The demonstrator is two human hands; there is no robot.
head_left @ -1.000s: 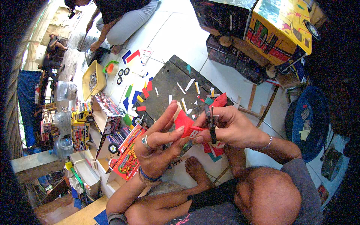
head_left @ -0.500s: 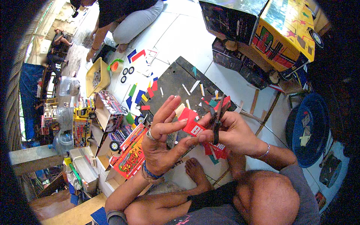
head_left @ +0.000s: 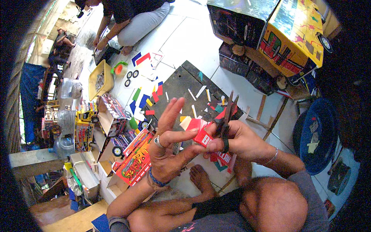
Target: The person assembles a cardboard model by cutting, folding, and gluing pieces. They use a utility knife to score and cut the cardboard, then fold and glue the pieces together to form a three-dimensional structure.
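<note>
Since the head camera is the only view, everything reads from above: the left hand [head_left: 168,145] has its index and middle fingers spread upward while the thumb and lower fingers pinch the red card piece [head_left: 201,133] at its near edge. The right hand [head_left: 235,141] is closed around the handles of dark scissors [head_left: 228,116], whose blades stand parted and point up and away, their lower part just against the far edge of the card. The card is held in the air between both hands, above the person's bare foot [head_left: 201,179] and in front of a dark work board [head_left: 181,87] lying on the white tiled floor [head_left: 193,34].

By its look the red piece is thin printed card: light, fairly stiff but easy to crease, and likely to flex or twist when gripped far from the cut. A hold close beside the blades, thumb on top and fingers beneath, seems the steadiest.

Coloured offcuts [head_left: 148,98] lie scattered over the board and floor. A painted toy truck [head_left: 293,36] stands at upper right, a blue basin [head_left: 317,139] to the right, and another person [head_left: 131,19] sits beyond.
</note>
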